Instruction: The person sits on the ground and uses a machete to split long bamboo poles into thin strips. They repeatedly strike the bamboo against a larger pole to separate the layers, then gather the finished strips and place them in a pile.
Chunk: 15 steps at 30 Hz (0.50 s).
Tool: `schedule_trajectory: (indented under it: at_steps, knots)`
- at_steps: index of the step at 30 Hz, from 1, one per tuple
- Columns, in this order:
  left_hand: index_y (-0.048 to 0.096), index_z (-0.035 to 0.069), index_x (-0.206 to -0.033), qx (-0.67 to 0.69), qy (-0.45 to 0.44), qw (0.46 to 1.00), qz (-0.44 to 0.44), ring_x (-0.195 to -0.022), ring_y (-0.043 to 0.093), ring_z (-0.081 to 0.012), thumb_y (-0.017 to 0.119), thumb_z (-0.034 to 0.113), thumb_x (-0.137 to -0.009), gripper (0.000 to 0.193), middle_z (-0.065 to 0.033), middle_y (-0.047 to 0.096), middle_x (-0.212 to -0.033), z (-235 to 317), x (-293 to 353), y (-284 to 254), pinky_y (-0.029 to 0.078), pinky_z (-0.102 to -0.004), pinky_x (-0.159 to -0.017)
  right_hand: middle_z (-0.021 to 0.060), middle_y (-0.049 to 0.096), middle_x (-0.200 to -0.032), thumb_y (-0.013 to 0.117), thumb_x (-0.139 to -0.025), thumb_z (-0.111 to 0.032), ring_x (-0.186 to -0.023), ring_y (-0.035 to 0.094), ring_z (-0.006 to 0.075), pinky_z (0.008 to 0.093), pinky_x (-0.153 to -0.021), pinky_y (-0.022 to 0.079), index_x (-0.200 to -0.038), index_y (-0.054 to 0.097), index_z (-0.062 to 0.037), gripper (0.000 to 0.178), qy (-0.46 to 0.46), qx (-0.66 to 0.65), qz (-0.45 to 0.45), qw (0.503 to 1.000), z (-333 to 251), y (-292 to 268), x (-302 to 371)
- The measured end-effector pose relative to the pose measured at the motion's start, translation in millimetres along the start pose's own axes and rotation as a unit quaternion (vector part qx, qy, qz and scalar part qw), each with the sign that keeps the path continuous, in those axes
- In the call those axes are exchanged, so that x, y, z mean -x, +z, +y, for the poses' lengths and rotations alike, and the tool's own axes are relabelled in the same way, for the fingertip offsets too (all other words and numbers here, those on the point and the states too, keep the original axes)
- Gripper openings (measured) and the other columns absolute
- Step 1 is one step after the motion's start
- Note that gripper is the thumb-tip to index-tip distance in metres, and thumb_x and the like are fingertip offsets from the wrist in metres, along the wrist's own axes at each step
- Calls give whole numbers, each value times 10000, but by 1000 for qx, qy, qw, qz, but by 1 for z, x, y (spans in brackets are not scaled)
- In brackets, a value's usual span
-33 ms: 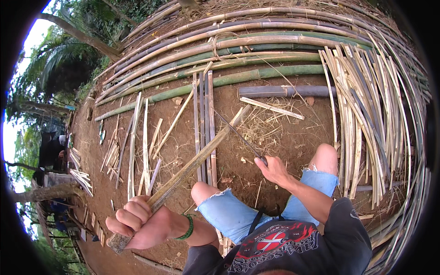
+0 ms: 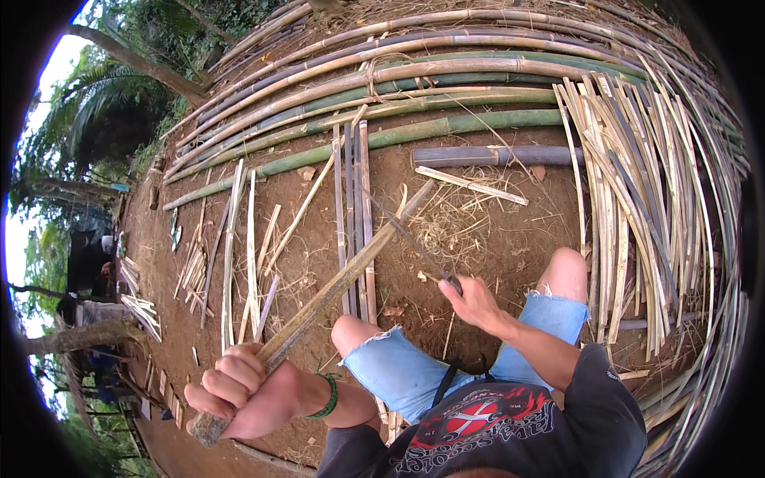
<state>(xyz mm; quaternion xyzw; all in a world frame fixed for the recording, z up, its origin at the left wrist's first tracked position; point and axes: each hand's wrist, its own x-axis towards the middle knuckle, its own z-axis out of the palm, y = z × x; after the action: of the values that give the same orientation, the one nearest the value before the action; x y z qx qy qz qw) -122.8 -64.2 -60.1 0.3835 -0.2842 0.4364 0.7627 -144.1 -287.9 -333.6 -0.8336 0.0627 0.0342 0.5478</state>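
My left hand (image 2: 247,390), with a green cord bracelet (image 2: 327,396) at the wrist, is wrapped round the near end of a long bamboo strip (image 2: 335,288). The strip slants away to the right, and its far end lies over the ground near the shavings. In my right hand (image 2: 476,303) is a knife (image 2: 426,256), its dark handle inside my closed fingers. Its thin blade, smeared by motion, points up and left and crosses the strip near the far end. A pale sliver (image 2: 404,193) stands beside that end.
Bamboo shavings (image 2: 450,223) lie ahead, below a short dark bamboo pole (image 2: 494,156). Long bamboo poles (image 2: 358,143) span the far side. A large pile of split strips (image 2: 629,215) is at the right. Thinner strips (image 2: 233,255) lie on the left.
The knife and my right hand have shifted slightly down, and the blade is now blurred. The pale sliver has moved a little left, apart from the strip's tip.
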Motion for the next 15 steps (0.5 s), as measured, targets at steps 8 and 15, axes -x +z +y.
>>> schedule_trajectory:
  at_steps: [8, 15]
  knots:
    - [304, 155, -690, 36, -14, 999, -22, -386, 217, -66, 484, 570, -965, 530, 36, 266, -469, -5, 3, 7, 144, -245, -389, 179, 580, -564, 553, -946, -504, -555, 613, 352, 465, -549, 469, -739, 624, 2, 552, 79, 53, 36, 995, 79, -6, -43]
    - [299, 162, -698, -6, 0, 999, -47, -397, 189, -69, 435, 470, -1016, 463, 49, 250, -475, 5, -2, -3, 157, -247, -409, 152, 565, -537, 524, -946, -541, -489, 578, 336, 452, -533, 470, -712, 609, -20, 578, -190, 19, -47, 980, 41, 3, -22]
